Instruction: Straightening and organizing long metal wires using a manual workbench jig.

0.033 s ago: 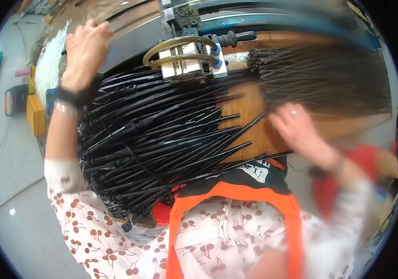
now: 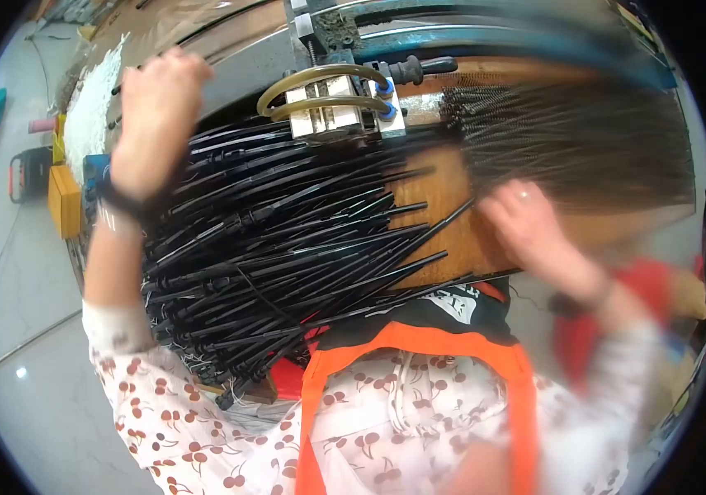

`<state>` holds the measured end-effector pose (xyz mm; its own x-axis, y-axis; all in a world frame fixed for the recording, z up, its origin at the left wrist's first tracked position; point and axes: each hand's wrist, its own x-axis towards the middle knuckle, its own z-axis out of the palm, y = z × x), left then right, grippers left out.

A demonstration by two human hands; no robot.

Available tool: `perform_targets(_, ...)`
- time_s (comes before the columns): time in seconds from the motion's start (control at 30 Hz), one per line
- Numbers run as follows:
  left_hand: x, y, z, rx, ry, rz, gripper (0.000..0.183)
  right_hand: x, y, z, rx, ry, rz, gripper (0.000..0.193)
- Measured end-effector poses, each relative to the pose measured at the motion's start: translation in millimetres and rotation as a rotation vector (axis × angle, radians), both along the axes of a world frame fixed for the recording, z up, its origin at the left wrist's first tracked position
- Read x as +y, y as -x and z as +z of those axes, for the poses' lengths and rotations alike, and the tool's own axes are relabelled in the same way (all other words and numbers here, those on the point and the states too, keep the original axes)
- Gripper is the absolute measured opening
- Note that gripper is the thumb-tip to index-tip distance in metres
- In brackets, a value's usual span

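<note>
My left hand [image 2: 161, 107] is raised at the upper left, above one end of a pile of thin black rods [image 2: 287, 223]. Its fingers are curled closed, and what they hold, if anything, is hidden. My right hand [image 2: 526, 223] is over the wooden board [image 2: 439, 186], with thumb and fingers drawn together. Their tips are at the end of one slanting black rod, and I cannot make out what is between them. Beyond the rods stands a metal clamp block [image 2: 332, 115] with two looping amber tubes and blue fittings.
Many thin dark coiled strands [image 2: 567, 136], blurred, lie at the right on the board. A black-handled lever [image 2: 427, 68] sticks out beside the clamp. White fibres [image 2: 95, 107] and a yellow box [image 2: 64, 202] are at the left. A red object [image 2: 609, 313] is behind my right forearm.
My left hand and wrist have shifted slightly right and downward. The right hand has barely moved, and the rods lie as before.
</note>
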<state>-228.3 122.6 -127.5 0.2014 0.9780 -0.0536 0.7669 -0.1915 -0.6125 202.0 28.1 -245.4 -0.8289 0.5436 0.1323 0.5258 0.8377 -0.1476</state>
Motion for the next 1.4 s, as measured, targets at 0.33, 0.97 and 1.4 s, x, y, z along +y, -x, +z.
perform_targets(0.33,-118.2,-101.7,-71.9,-0.528,0.062,-0.381,0.009,34.8,-6.4,15.5,0.292,0.244,-0.225,0.009)
perform_targets(0.97,-110.3,-183.3,-1.9,-0.716,0.277,-0.428,0.047,44.5,-57.1,16.2,0.742,-0.024,-0.089,0.029)
perform_targets(1.4,-148.9,-191.1,38.7,-0.784,0.027,-0.346,0.037,62.7,-100.2,81.0,0.577,0.326,-0.457,0.032)
